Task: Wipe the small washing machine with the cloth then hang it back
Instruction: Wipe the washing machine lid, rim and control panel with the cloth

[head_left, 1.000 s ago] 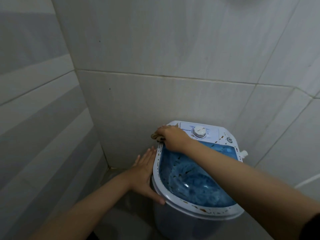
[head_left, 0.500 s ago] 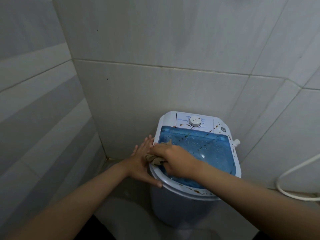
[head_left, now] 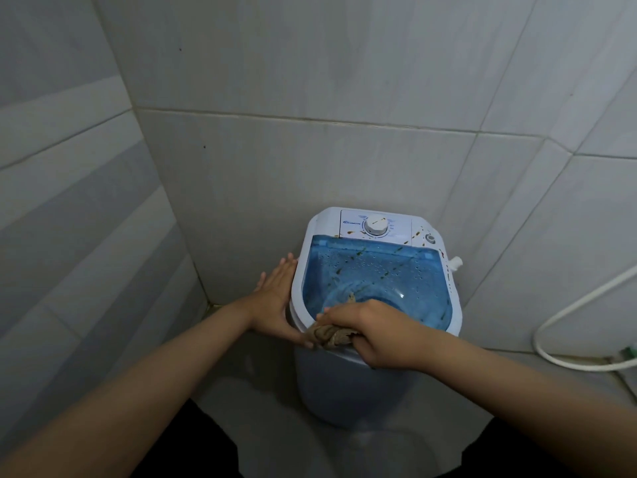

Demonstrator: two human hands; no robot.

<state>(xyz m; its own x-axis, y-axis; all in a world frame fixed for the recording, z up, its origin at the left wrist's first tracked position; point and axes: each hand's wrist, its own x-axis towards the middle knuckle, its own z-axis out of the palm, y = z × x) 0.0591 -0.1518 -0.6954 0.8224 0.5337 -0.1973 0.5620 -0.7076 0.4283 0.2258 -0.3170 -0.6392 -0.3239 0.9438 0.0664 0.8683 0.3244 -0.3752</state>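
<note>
Wiping is under way along the near rim of the small washing machine (head_left: 375, 291), which stands on the floor in the corner of a tiled wall (head_left: 310, 160). The right hand (head_left: 379, 334) is closed in a fist around a bunched brownish cloth (head_left: 332, 336), pressing it onto the white rim at the front-left of the tub, where it touches the plastic; gripping the cloth in a wad likely gives more pressure on the edge than a flat sheet would. The left hand (head_left: 275, 305) lies flat with fingers spread and straight against the outer left side of the machine, its thumb near the cloth, seemingly to brace the light body so it does not slide or tip under the rubbing. Brown-orange specks remain on the control panel around the timer knob (head_left: 376, 225) and across the translucent blue lid (head_left: 379, 270), so much of the top looks not yet cleaned. A white hose (head_left: 572, 312) curves along the floor at the right, well apart from both hands. No hook or rail for hanging the cloth is visible.
</note>
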